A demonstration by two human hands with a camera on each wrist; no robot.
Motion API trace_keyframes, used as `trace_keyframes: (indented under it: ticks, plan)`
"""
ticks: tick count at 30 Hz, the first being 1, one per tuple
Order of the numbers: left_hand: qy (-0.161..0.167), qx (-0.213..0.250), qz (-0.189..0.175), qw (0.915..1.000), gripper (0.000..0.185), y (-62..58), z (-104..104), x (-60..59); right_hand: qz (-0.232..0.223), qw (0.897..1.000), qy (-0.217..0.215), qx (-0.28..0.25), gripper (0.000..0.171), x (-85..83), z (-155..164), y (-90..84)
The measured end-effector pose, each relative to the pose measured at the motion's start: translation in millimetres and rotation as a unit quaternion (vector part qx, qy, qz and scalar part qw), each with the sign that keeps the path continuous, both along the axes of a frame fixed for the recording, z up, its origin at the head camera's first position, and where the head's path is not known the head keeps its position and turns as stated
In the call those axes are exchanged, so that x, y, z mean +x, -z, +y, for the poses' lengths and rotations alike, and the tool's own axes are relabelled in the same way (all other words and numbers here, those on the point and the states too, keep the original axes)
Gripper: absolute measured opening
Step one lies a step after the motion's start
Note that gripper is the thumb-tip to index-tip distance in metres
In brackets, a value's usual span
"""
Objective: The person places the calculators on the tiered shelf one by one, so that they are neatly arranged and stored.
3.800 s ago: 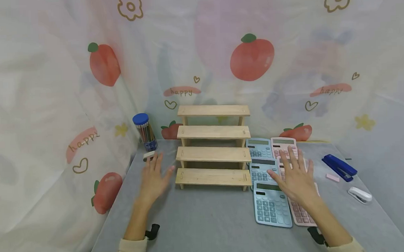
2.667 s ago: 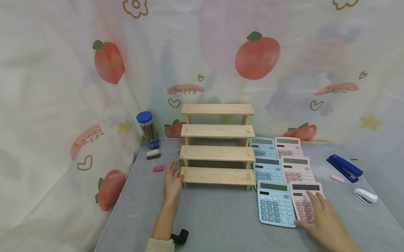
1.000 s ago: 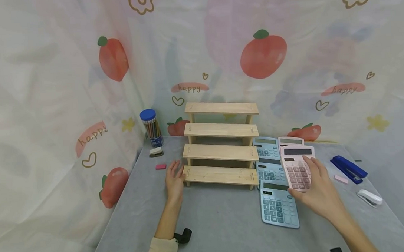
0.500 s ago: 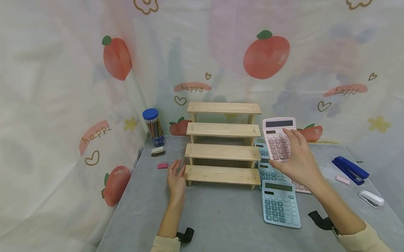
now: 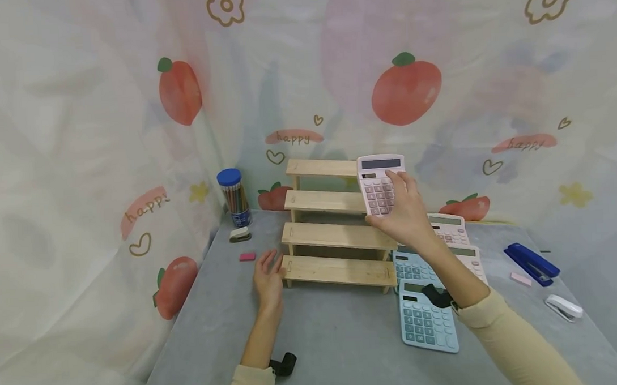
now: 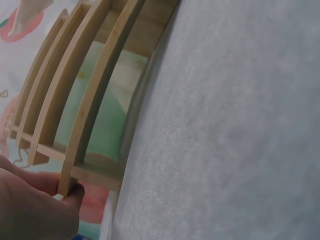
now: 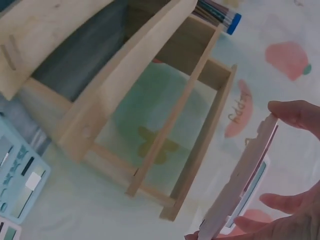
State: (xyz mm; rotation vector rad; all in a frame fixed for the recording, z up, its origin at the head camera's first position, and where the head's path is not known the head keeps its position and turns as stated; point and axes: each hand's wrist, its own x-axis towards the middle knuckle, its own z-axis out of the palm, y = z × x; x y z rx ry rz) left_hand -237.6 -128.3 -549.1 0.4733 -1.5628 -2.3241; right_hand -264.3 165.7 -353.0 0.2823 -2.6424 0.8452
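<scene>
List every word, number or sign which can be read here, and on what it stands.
"happy": twice on the backdrop, centre and right.
"happ" and an unclear last letter: backdrop, left.
Too small to read surely: key markings on the held pink calculator and other calculators; print on the pencil jar.

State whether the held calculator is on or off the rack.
Off: the right hand grips the pink calculator, and the right wrist view shows a gap to the rack.

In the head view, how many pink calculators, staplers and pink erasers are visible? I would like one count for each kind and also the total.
Pink calculators: 3, one in the right hand
Staplers: 3
Pink erasers: 2
Total: 8
</scene>
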Motion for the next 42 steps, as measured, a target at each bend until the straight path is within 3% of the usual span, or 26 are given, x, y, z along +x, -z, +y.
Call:
trace_keyframes:
  ticks: [5, 10, 23, 32, 42]
  plan:
    - [-0.007, -0.004, -0.007, 0.9999, 0.07, -0.5, -0.4, 1.8, 0.006, 1.0, 0.0, -0.008, 0.11, -20.1, -24.1, -8.0]
    - [-0.008, -0.002, 0.008, 0.9999, 0.067, -1.1, 3.1, 1.1, 0.009, 1.0, 0.0, -0.011, 0.106, -39.6, -51.3, -12.3]
    - [-0.017, -0.018, 0.013, 0.9996, 0.061, -1.0, 5.6, 0.3, -0.016, 0.999, 0.012, 0.027, 0.1, -89.7, -124.6, -18.1]
    - [-0.015, -0.03, 0.027, 0.9991, 0.061, -1.4, 7.4, 1.4, -0.018, 0.998, 0.038, 0.042, 0.097, -108.9, -160.7, -18.2]
    - [-0.015, -0.042, 0.04, 0.9982, 0.061, 0.8, 5.1, 2.3, -0.026, 0.994, 0.061, 0.084, 0.103, -117.4, -178.9, -1.7]
